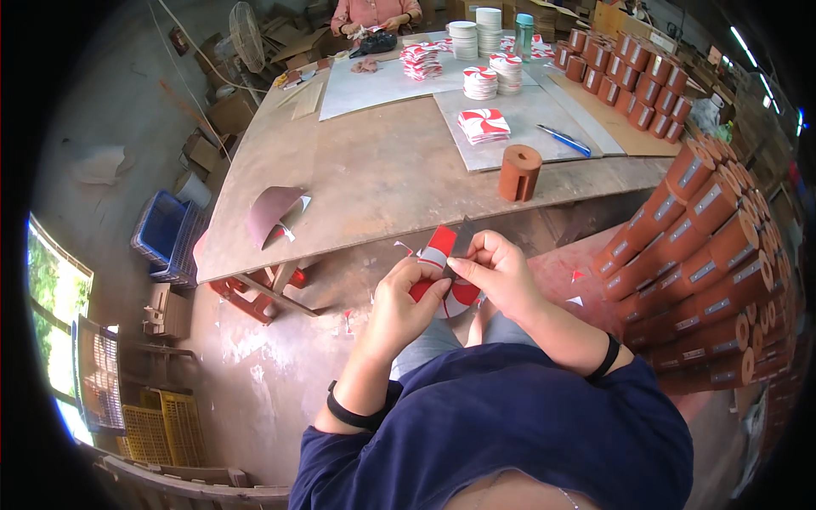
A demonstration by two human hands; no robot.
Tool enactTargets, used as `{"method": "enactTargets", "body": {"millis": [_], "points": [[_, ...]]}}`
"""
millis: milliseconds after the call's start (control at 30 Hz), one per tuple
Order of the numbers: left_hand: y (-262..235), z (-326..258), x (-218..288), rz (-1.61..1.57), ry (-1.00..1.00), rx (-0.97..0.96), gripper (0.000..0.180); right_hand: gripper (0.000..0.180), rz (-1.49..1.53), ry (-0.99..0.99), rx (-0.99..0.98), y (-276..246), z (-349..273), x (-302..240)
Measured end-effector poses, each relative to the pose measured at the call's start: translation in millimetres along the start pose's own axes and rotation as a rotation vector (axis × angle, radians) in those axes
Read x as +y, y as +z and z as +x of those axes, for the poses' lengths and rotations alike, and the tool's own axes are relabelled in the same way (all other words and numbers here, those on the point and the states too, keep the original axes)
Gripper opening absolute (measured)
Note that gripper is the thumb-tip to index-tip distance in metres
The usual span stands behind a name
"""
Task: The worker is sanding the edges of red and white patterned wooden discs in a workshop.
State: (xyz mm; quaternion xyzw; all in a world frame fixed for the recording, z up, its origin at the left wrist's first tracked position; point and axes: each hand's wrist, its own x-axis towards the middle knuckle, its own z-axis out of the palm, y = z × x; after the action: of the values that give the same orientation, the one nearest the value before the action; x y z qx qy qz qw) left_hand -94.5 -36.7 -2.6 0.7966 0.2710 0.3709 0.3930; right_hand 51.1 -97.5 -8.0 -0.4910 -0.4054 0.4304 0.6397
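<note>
In front of my lap, my left hand (405,299) pinches a red-and-white printed piece (439,244) between thumb and fingers. My right hand (500,270) grips a dark grey flat strip (461,236) that lies across the printed piece. Part of a round red-and-white swirl shape (461,299) shows below the fingers. Whether it belongs to the same piece is hidden by the hands. Beyond them, a brown slotted cylinder (519,173) stands near the table's front edge.
On the wooden table (365,170) are a stack of swirl-printed pieces (484,126), a blue cutter knife (564,140) and a mauve curved piece (274,217). Brown cylinders (705,242) are piled at my right. Another person (376,15) works across the table. Blue crates (167,234) stand at left.
</note>
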Motion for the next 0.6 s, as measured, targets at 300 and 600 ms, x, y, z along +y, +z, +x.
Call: {"method": "enactTargets", "body": {"millis": [300, 600], "points": [[-21, 35, -59, -0.066, -0.157, 0.009, 0.006, 0.019, -0.071, 0.128, 0.038, 20, 62, 28], [-64, 142, -146, -0.391, -0.375, 0.069, 0.004, 0.011, -0.612, 0.057, 0.285, -42, 118, 82]]}}
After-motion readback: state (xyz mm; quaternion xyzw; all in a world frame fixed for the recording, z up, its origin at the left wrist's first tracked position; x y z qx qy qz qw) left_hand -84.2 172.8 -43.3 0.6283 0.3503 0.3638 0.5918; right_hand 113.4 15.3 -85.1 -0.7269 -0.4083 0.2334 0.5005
